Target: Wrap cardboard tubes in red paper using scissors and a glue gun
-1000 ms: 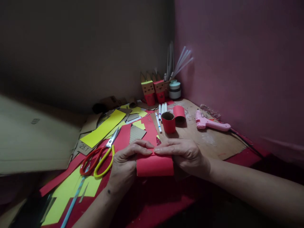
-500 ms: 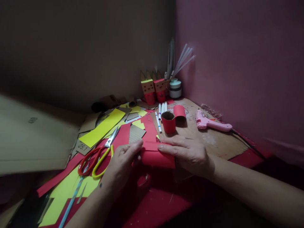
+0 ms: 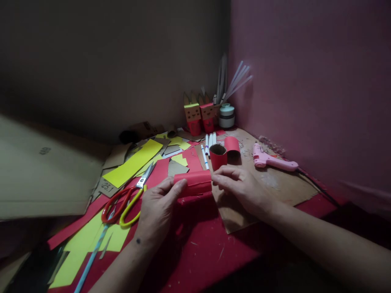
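A rolled piece of red paper [image 3: 197,182] lies level between my hands, with a seam or edge running along its front. My left hand [image 3: 161,199] grips its left end, thumb in front and fingers behind. At the other end, the fingertips of my right hand [image 3: 233,183] are pinched together against the roll's edge. Just behind it stands a red-covered cardboard tube [image 3: 218,159] with an open brown top. A second red tube [image 3: 232,145] sits a little farther back. Whether anything is inside the held roll is hidden.
Scissors [image 3: 141,182] with red and yellow handles lie left on yellow paper [image 3: 134,160] and red scraps. A pink glue gun [image 3: 273,159] rests right on cardboard [image 3: 275,185]. Markers [image 3: 210,142], two box-faced figures [image 3: 198,118] and a lidded jar [image 3: 226,116] stand behind. A large carton [image 3: 45,175] borders the left.
The red roll has turned so its seam faces lower, and it has moved slightly left and up. My right hand has slid from its top to its right end.
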Available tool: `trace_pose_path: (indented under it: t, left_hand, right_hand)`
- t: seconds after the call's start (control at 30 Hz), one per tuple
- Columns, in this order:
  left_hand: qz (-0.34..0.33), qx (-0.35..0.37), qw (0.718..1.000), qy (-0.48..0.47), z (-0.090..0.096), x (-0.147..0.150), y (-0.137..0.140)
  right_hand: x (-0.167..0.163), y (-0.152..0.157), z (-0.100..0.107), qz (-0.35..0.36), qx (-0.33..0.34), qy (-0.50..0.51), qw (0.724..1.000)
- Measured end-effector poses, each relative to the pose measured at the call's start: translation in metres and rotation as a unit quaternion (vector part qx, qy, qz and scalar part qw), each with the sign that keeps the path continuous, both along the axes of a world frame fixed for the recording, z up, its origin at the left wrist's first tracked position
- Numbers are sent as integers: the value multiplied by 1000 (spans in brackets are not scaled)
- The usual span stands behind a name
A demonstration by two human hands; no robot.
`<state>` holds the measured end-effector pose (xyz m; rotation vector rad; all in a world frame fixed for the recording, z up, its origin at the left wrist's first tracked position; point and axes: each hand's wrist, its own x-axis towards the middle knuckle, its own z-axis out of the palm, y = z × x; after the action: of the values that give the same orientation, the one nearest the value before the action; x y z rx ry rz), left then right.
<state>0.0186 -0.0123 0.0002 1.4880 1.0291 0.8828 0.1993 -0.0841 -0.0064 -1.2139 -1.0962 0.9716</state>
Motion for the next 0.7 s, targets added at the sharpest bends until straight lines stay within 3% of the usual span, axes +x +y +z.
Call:
trace_pose_path:
  t: [0.1,0.2,0.53,0.7]
  left_hand:
    - [-17,8,1000,18,-3,1,-2]
    - [-31,6,999,21,-4,2,-3]
    - [-42,-78,994,-67,4,0,4]
    - [-31,-39,998,-41,1,-3,4]
  right_hand:
    - [-7,6,-1,99,-62,136,984]
    - [-11,14,-2,126,-80,210,966]
    - [-29,29,5,76,-23,105,991]
    - [-31,23,0,91,-2,156,983]
